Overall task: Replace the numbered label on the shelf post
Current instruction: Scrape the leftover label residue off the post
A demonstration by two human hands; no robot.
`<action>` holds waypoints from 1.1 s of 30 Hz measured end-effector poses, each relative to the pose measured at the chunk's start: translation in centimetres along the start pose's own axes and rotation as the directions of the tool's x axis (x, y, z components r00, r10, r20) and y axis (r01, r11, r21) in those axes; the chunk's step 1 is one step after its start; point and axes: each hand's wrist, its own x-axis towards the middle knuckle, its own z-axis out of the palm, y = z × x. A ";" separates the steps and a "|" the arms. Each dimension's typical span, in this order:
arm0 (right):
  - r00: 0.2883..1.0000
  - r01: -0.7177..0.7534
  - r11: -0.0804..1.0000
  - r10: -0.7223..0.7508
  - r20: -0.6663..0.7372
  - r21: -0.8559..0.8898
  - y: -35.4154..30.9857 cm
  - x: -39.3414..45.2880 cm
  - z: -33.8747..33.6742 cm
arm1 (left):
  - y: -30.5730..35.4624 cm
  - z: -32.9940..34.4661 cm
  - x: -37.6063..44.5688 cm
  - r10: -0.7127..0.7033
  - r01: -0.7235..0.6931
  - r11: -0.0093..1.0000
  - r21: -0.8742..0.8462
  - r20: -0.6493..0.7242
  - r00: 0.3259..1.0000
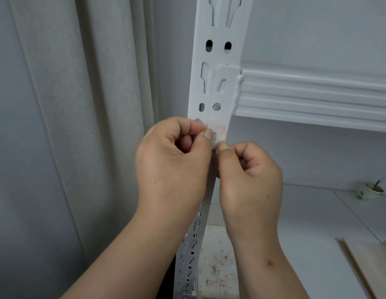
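Both hands worked the label (219,131) on the shelf post (218,100), below the beam joint. Left hand (172,160) pinched its left edge; right hand (250,175) pinched its lower corner. Likely peeling or seating; next needed steady fingertip pressure.

Soft, even, cool-toned light fills the view, bright enough to read everything and casting only faint shadows. The white slotted metal shelf post (218,83) bows visibly from wide-angle distortion, and a mild glare streak runs along the white ribbed metal shelf beam (317,91). Detail is slightly smeared throughout, most at the fingertips (208,133).
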 end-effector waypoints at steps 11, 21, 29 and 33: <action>1.000 0.011 1.000 -0.011 -0.004 0.028 -0.4 0.3 0.0 | 0.1 0.1 -0.1 0.050 -0.049 0.997 0.060 -0.011 0.999; 0.999 0.052 0.997 -0.052 -0.014 -0.050 -0.2 0.3 -0.1 | 0.2 -0.2 0.1 0.010 -0.011 1.000 0.023 0.020 1.000; 0.993 0.104 0.991 -0.108 -0.042 -0.087 -1.0 1.3 0.2 | 0.7 -0.1 0.5 0.034 -0.034 0.999 0.033 0.016 0.999; 0.994 0.107 0.988 -0.111 -0.025 -0.112 -0.4 0.9 0.1 | 0.2 -0.3 0.5 0.032 -0.032 0.999 0.018 0.031 0.999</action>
